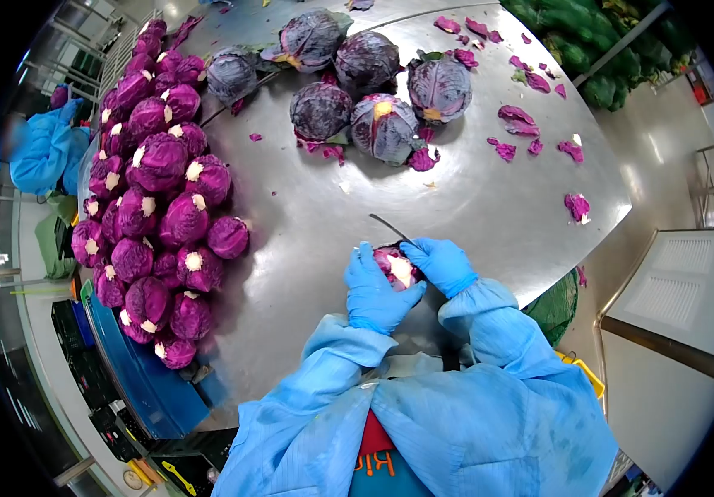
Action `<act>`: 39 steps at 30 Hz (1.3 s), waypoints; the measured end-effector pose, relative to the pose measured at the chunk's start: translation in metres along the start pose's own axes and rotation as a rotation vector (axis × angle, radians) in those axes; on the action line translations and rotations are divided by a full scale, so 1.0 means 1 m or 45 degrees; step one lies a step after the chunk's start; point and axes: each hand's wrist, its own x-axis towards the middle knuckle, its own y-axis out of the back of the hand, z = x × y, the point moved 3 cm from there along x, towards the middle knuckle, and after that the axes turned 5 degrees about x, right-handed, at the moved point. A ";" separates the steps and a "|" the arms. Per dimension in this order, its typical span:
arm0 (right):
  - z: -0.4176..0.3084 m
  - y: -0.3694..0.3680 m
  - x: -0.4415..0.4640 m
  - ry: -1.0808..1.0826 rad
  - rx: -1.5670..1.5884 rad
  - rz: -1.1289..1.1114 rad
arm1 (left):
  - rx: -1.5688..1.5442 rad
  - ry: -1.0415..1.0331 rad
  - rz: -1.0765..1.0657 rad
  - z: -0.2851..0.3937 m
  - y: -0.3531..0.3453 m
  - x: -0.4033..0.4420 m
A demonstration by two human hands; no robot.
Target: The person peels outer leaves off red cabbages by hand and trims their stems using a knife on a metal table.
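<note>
Left fingers (363, 265) wrap cabbage (400, 269); right fingers (428, 252) clasp apparent knife (385, 222), pointing ten o'clock. Likely trimming step; next cut needs steadiness.

One view is taken from the head, faced forward and steeply down. The left hand (371, 291) and right hand (444, 265) are seen closely from above, near the middle; the gown (473, 414) is caught closer, along the bottom. The table (506, 199) is spread beyond, bowed by a wide lens; the floor (659, 157) is included at right.
</note>
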 end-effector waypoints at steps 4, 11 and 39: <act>-0.003 -0.012 0.005 0.049 0.054 0.045 | -0.264 -0.107 -0.004 -0.028 0.006 -0.004; 0.107 0.014 0.011 -0.356 0.414 0.368 | -1.293 -0.190 -0.034 -0.099 -0.003 -0.020; -0.007 0.008 0.010 0.400 -0.077 0.090 | -0.208 -0.781 -0.150 -0.015 0.015 0.017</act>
